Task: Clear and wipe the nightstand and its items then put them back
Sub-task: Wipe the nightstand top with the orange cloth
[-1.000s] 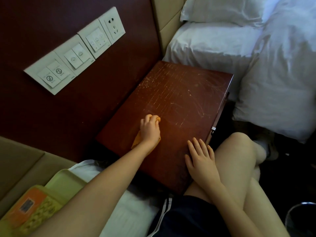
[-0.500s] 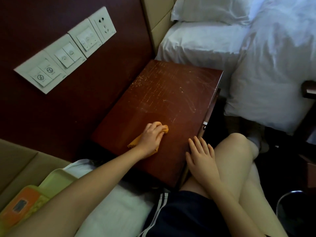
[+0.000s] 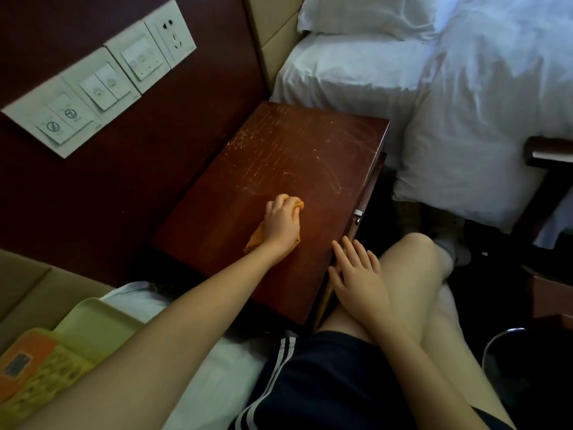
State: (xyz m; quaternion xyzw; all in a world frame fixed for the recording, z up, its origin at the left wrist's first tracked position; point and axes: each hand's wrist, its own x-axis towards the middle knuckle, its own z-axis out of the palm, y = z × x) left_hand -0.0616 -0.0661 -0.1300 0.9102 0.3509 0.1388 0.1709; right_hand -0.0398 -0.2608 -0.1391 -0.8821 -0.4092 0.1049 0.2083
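Note:
The dark red wooden nightstand stands between two beds, its scratched top bare of items. My left hand grips an orange cloth and presses it on the top near the middle. The cloth shows at my fingertips and beside my wrist. My right hand rests flat with straight fingers at the nightstand's front edge, over my knee. A light green tray lies on the bed at the lower left, with an orange and yellow packet on it.
A row of white wall switches and a socket sits on the dark panel behind the nightstand. White bedding fills the upper right. A drawer front with a metal fitting is on the nightstand's right side. My crossed legs are in front.
My left hand has slid the cloth over the top, first towards the front edge, then a little back. My right hand has stayed in place. The view has shifted slightly.

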